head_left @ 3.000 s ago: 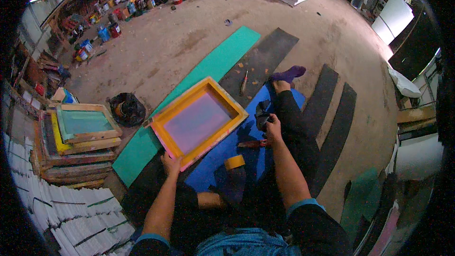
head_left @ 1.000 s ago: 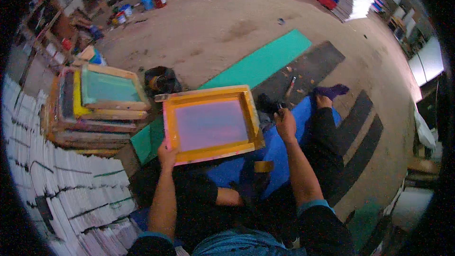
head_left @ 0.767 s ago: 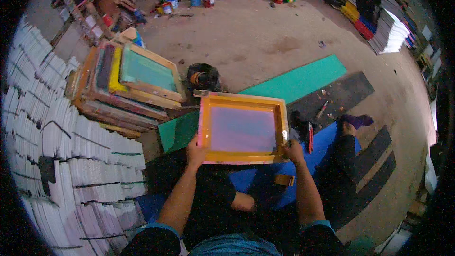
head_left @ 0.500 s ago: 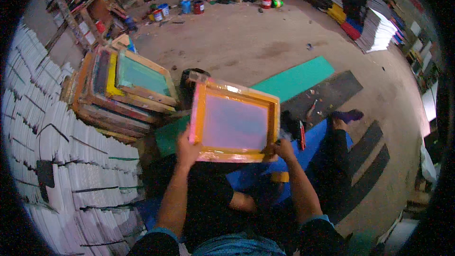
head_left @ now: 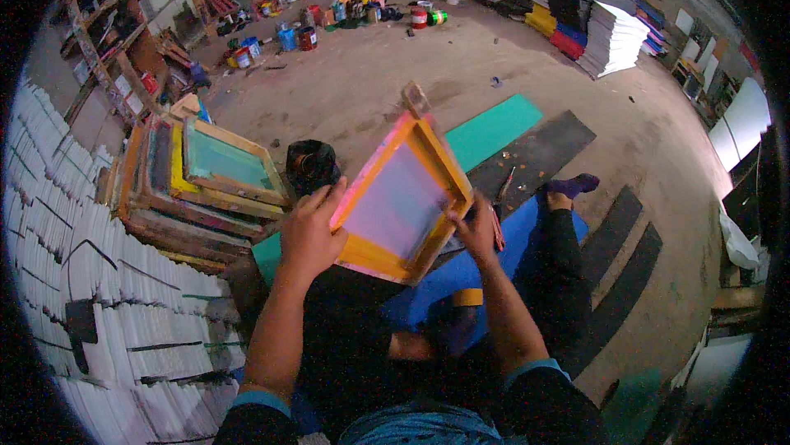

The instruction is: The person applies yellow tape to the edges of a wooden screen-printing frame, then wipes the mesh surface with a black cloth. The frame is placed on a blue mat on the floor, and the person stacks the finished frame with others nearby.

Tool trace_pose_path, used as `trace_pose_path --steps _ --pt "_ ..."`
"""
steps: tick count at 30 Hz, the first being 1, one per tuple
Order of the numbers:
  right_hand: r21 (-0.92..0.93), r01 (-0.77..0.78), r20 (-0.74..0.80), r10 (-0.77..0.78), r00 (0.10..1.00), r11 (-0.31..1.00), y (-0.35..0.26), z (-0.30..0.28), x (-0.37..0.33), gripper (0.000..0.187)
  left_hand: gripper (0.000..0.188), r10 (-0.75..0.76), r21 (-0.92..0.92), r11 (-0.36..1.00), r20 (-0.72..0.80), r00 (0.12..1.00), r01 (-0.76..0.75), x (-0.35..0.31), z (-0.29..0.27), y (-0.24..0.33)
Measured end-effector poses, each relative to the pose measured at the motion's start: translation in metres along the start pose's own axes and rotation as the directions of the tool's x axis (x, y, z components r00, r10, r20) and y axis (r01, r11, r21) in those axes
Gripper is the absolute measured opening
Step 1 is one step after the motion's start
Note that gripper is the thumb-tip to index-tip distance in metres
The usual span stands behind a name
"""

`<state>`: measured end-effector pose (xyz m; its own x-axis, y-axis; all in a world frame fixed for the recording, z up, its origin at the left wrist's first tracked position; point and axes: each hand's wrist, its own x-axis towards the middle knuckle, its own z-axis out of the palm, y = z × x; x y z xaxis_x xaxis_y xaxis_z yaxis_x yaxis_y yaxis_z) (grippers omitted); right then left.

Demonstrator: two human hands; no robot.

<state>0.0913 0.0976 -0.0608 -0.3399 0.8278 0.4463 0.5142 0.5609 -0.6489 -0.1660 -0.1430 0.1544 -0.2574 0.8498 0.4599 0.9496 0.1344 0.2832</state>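
A screen-printing frame (head_left: 387, 206) with a pale mesh and orange-yellow tape round its inner edges is held up over my lap, tilted with one corner toward the top. My left hand (head_left: 311, 229) grips its left corner, fingers closed along the edge. At the opposite side my right hand (head_left: 477, 229) is closed on the rim, thumb on the inner face. Just beyond the right hand lies a red-handled tool (head_left: 498, 229), mostly hidden. Below the frame, a yellow tape roll (head_left: 467, 297) lies by my legs on a blue sheet (head_left: 522, 251).
Stacked printing frames (head_left: 230, 157) stand at the left, behind piled white sheets (head_left: 156, 313). A black bag (head_left: 311, 165) sits beside them. Green (head_left: 498, 128) and dark boards (head_left: 568, 144) lie ahead. Paint cans (head_left: 307, 38) and stacked sheets (head_left: 613, 37) are farther back.
The frame has turned so that a corner now points up, and its face is seen more obliquely. My left hand has shifted up along its edge. The whole view has swung slightly right.
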Motion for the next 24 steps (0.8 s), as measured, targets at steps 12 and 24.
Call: trace_pose_path --steps 12,24 --pt "0.394 0.038 0.171 -0.113 0.979 0.918 -0.023 -0.123 0.039 0.065 0.059 0.351 0.193 0.929 -0.195 0.916 -0.315 0.004 -0.001 0.031" --pt "0.564 -0.095 -0.092 0.176 0.98 0.82 0.02 -0.092 0.026 0.027 0.051 0.301 -0.288 0.936 0.35 0.887 -0.204 -0.147 0.266 0.134"
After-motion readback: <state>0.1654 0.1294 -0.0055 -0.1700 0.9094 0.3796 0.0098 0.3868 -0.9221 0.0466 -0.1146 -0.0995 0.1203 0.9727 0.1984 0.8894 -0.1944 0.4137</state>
